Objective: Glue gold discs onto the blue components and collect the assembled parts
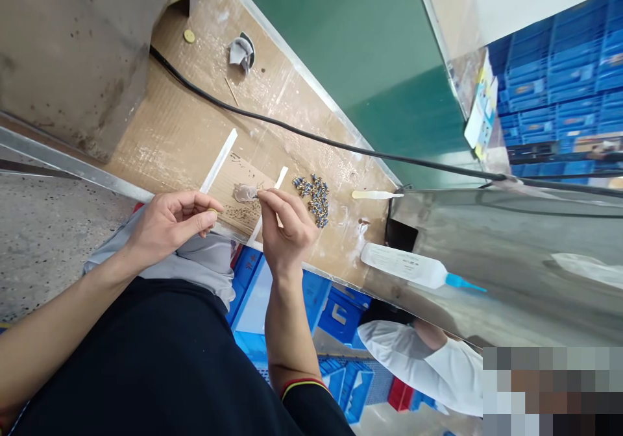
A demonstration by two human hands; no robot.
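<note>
Nothing can be read anywhere in the view; the white plastic bottle (402, 264) right of centre carries a label of fine print, too small to make out; the card (481, 108) at upper right shows yellow and blue print, equally illegible; the labels on the blue crates (549, 92) at upper right blur; dark marks on the cardboard (238, 173) near centre spell nothing legible.

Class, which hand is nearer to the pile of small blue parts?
Right. The right hand is just beside the pile, apart from it; the left hand is farther away, past the right hand.
</note>
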